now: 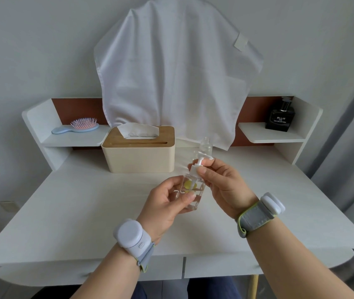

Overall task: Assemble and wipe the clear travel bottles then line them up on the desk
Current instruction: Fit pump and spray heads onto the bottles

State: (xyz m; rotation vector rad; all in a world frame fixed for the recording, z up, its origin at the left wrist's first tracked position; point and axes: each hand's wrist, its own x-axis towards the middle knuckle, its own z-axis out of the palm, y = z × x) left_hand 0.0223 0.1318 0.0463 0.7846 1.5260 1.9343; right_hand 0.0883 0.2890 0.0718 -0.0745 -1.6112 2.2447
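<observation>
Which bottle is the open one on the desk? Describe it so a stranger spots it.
Find the tissue box on the desk. Right of it, behind the hands, stands a small clear bottle. It alone has no cap.

The black perfume bottle [280,118] reads "BLUE DE"; its smaller bottom line looks illegible.

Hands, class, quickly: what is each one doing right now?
Left hand: grips the clear bottle by its body.
Right hand: pinches the white pump top at the bottle's neck.
</observation>
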